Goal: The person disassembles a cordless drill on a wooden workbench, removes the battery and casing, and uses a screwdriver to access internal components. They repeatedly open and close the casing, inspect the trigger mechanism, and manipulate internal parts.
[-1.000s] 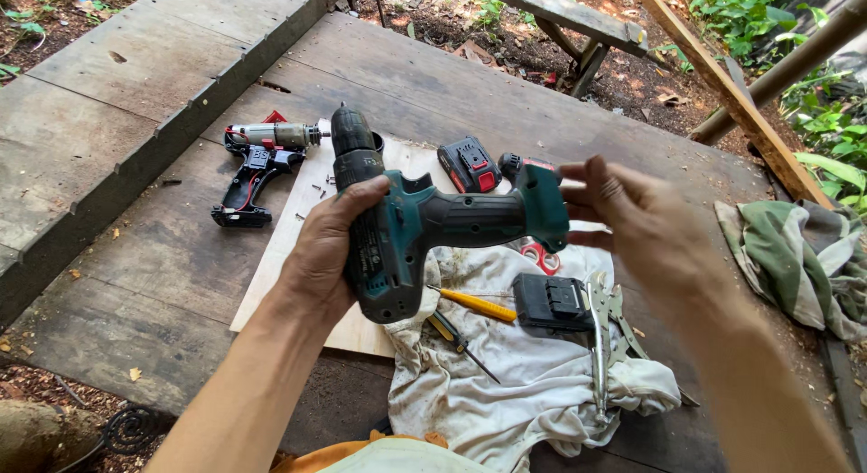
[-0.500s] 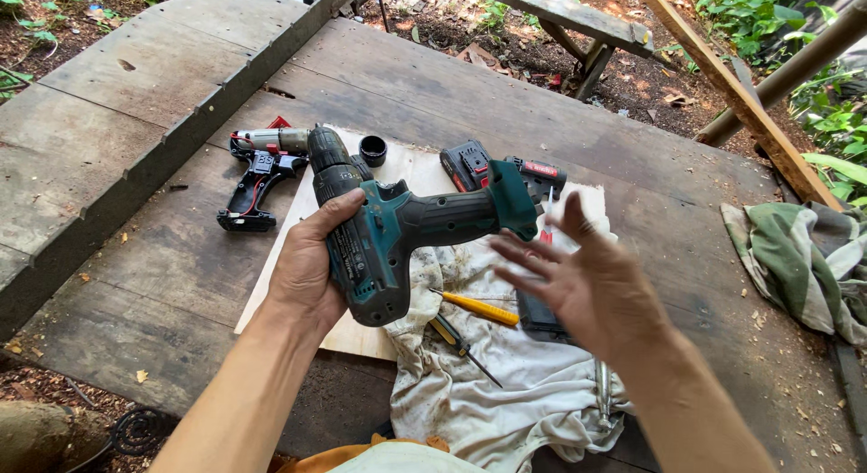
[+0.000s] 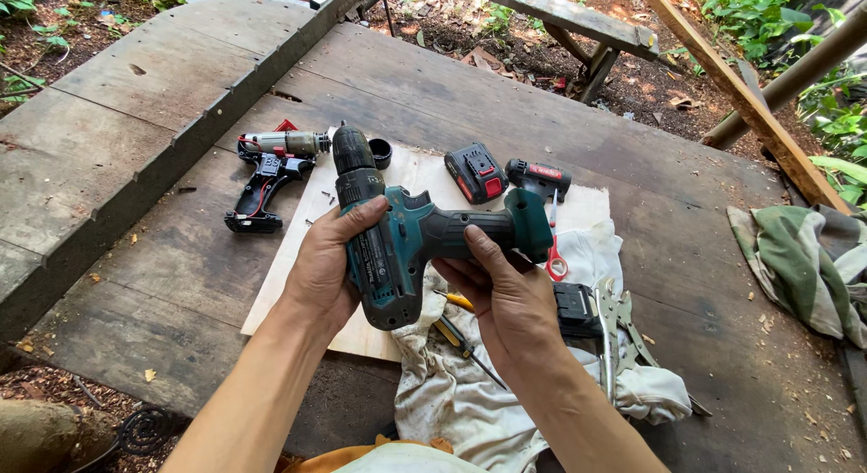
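Both hands grip teal drill [image 3: 406,247] | battery [image 3: 476,172], stripped drill [image 3: 271,171] behind | rag [image 3: 470,392] below

- Two hands, left [image 3: 323,270] and right [image 3: 506,297], both closed around one teal cordless drill [image 3: 411,238].
- One stripped-down drill body [image 3: 266,180], black with wiring exposed, on the bench [image 3: 632,166].
- Two battery packs: one black and red [image 3: 476,172], one black [image 3: 575,308].
- One small black and red cylindrical part [image 3: 538,176].
- One black ring cap [image 3: 380,153].
- Two screwdrivers, one yellow-handled [image 3: 453,301], one dark [image 3: 461,347].
- One pair of locking pliers [image 3: 614,333].
- One red-handled tool [image 3: 554,261].
- Two cloths: one white [image 3: 470,401], one green striped [image 3: 799,265].
- One pale plywood sheet [image 3: 298,274].
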